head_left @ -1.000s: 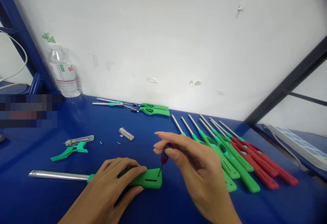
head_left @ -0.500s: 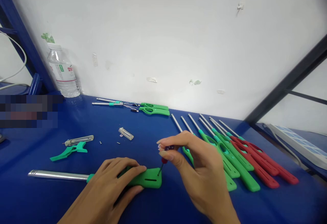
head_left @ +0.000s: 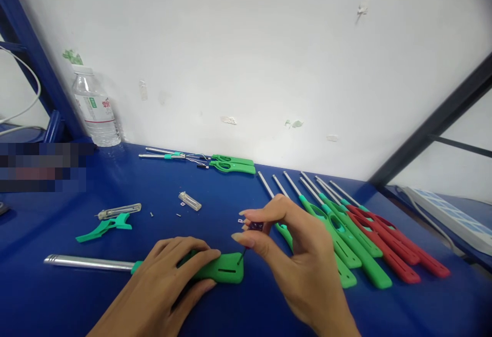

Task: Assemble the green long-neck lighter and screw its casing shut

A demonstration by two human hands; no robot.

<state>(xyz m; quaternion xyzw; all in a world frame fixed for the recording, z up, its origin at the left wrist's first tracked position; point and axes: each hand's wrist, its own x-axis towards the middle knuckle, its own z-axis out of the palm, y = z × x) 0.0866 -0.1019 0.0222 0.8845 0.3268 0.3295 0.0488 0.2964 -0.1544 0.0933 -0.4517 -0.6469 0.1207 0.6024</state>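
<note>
One lighter [head_left: 230, 270] lies, seemingly clasped, beneath left hand [head_left: 169, 273].

White wall [head_left: 246, 60], scuffed, flaked at one o'clock. Blue tabletop [head_left: 126, 178] abuts it. Blue frame [head_left: 28, 35] at ten o'clock; dark frame [head_left: 426, 124], two.

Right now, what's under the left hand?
Under the left hand: a green lighter. Its slotted end sticks out on the right, its metal tube on the left. The middle is mostly covered, so I can't tell what the trigger area looks like.
</note>
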